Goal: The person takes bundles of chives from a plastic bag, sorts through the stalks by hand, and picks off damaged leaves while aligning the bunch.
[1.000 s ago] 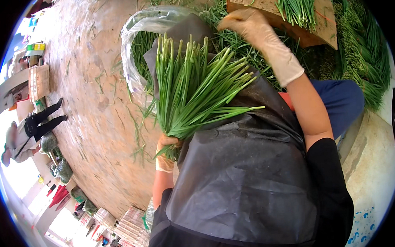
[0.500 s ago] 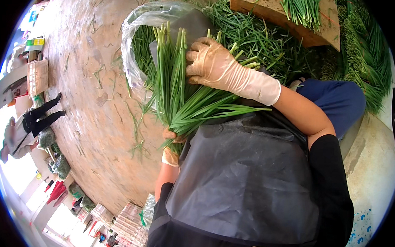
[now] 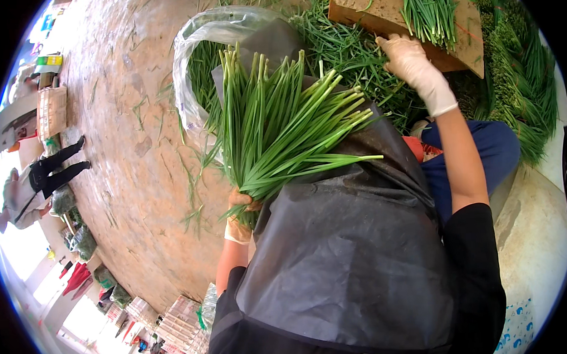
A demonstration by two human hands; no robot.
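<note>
A fanned bunch of garlic chives [image 3: 275, 121], long flat green leaves with pale cut stem ends, spreads over my lap. My left hand [image 3: 243, 206], in a thin glove, is closed around its narrow lower end; the stem ends point away from me. My right hand [image 3: 407, 60], gloved too, reaches to the far right, apart from the bunch. Its fingers are apart with nothing seen between them, over a heap of loose green leaves [image 3: 348, 50] and close to a wooden block [image 3: 365, 9]. A smaller bunch of chives [image 3: 431, 16] lies on that block.
Beyond the bunch stands a clear plastic bag [image 3: 188, 49] with greens inside. Stacked green bundles [image 3: 517, 75] line the right. A black apron [image 3: 349, 256] covers my lap. Scraps litter the brown floor [image 3: 140, 182]. Another person [image 3: 31, 186] stands far left near crates [image 3: 51, 113].
My right hand has left the bunch and moved right, toward the wooden block and leaf heap. The bunch's stems now show spread wide. My left hand keeps its grip.
</note>
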